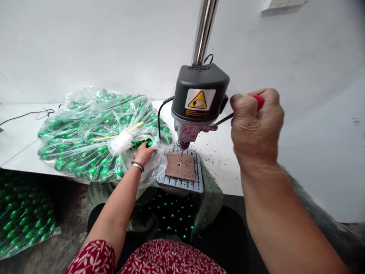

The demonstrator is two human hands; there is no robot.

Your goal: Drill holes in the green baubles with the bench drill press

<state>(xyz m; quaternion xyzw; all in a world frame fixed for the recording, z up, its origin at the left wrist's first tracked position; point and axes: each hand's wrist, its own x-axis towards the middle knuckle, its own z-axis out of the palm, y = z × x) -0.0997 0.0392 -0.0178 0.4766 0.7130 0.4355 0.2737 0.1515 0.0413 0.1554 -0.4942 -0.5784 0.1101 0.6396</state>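
My right hand (253, 121) is wrapped round the red knob (259, 101) of the feed lever on a small dark grey drill press (201, 89). Below the chuck, the thin drill bit (182, 153) points down above a brown square board (186, 171) with a small hole in it. That board lies on the grooved metal base (199, 179), and nothing stands on it. At the opening of a big clear plastic bag (76, 131) of shiny green balls, my left hand (144, 151) has its fingers closed on a green ball (149, 143). Plastic partly covers its fingertips.
Dark shavings lie on the white table (225, 175) around the base. A black cable (159, 118) runs down beside the drill press. Below the table edge, a green sack (212, 194) holds more green balls; another bag of balls (25, 217) sits on the floor at left.
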